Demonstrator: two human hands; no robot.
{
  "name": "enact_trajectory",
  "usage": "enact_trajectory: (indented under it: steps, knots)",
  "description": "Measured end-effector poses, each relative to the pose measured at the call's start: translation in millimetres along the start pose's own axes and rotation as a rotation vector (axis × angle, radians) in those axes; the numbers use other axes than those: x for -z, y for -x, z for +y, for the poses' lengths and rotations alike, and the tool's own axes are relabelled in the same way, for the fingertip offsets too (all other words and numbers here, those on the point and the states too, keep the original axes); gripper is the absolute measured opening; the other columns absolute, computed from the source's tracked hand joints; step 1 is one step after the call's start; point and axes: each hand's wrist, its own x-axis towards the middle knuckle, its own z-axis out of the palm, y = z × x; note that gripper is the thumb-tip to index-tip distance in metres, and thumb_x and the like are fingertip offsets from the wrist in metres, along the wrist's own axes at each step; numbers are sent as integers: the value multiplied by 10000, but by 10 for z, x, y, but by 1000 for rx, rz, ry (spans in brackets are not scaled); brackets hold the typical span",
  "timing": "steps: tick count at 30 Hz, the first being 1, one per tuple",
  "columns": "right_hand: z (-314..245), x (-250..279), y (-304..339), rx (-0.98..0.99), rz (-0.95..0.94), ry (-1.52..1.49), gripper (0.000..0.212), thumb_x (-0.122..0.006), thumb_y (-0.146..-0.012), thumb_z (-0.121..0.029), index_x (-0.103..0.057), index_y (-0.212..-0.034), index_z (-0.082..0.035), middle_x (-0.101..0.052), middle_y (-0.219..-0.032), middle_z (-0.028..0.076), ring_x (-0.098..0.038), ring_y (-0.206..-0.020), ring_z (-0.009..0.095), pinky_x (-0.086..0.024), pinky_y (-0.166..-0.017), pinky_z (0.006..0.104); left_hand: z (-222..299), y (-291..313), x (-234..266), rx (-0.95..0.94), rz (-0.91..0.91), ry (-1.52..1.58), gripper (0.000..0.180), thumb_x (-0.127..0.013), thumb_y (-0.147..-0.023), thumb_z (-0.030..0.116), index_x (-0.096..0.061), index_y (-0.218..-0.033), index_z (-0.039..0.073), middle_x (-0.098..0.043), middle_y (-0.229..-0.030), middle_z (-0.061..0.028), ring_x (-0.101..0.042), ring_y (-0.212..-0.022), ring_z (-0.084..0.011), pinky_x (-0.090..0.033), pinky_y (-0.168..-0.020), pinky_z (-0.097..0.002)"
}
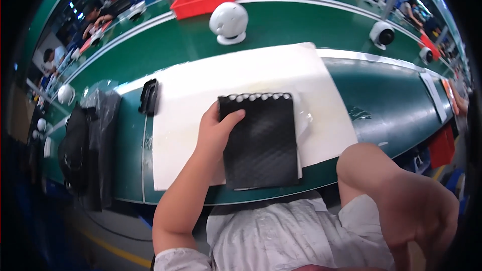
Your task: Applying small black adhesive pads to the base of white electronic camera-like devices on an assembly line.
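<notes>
My left hand (218, 128) grips the left edge of a black, textured, notebook-like pad (261, 143), thumb on top and the other fingers hidden beneath. A row of white rounded loops or holes runs along the pad's far edge. The pad lies over the near part of a large white sheet (201, 80), and pale paper or film shows past its right side. My right hand (424, 210) is raised close to the camera at the lower right, away from the pad. It is blurred, and its fingers cannot be made out clearly.
A black plastic holder (148, 97) lies left of the sheet, beside a black bag and clear plastic (88, 145). Beyond the sheet, a round white device (229, 22) and a red bin (203, 1) stand on the green line; another camera-like device (382, 35) stands right. Other people work farther off.
</notes>
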Motion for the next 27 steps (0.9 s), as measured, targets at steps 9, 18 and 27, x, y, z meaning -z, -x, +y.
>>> enact_trajectory:
  steps: [9,18,27]
  knots:
    - [881,402,946,-1061,-405,-341,210,-402,-860,-186,-545,-900,-36,-553,-890,106,-554,-786,192,-456,-712,320,30,46,19,-25,-19,9,224,-584,-726,50,-535,-935,-15,-577,-852,-58,-533,-782,-123,-417,-719,-237]
    - [1198,904,3044,-1639,-2224,367,620,-429,-806,-493,-383,-1222,-35,-365,-1268,165,-351,-1173,290,-284,-962,354,200,240,64,-267,-151,-155,215,-606,-627,-67,-508,-810,-13,-526,-844,-69,-493,-797,-124,-384,-689,-231]
    - [1336,1051,3692,-1263,-2225,867,601,-441,-809,-451,-395,-1150,42,-416,-1202,192,-387,-1129,292,-326,-914,362,265,290,-15,-445,-179,-292,180,-601,-609,-68,-493,-730,13,-550,-810,-88,-509,-724,-161,-397,-641,-249]
